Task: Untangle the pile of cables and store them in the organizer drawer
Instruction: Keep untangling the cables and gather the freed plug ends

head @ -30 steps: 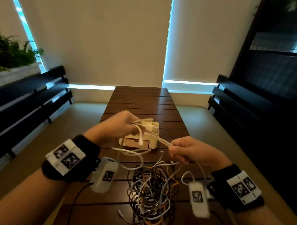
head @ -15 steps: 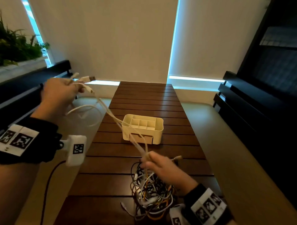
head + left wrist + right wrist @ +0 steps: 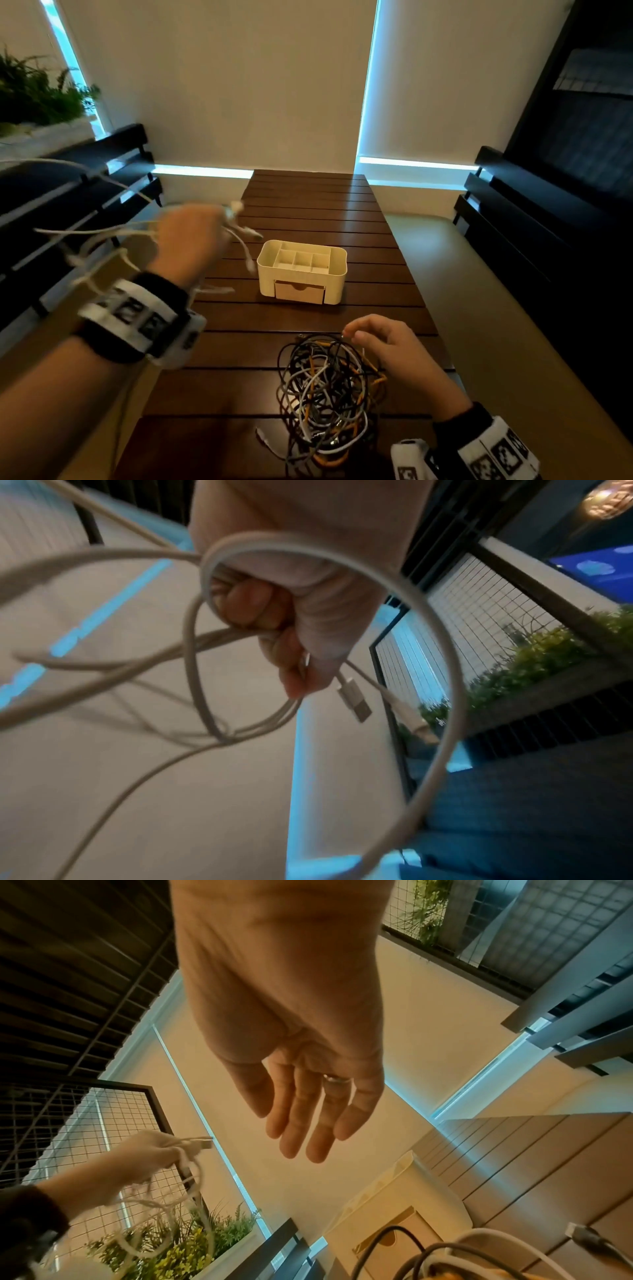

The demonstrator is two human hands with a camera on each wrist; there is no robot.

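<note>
My left hand is raised left of the organizer and grips a bundle of white cable, whose loops trail off to the left. The left wrist view shows its fingers curled round the white cable, with a USB plug hanging below. A cream organizer with a shut wooden drawer stands mid-table. The tangled pile of black, grey, white and orange cables lies near the front edge. My right hand hovers just right of the pile, fingers relaxed and holding nothing.
The dark slatted wooden table runs away from me. Black benches stand on the left and on the right. A planter with green plants sits at the far left. Pale blinds cover the wall behind.
The right hand has let go of the white cable and now hovers open beside the pile. The left hand has swung down and right toward the organizer, the freed cable trailing behind it.
</note>
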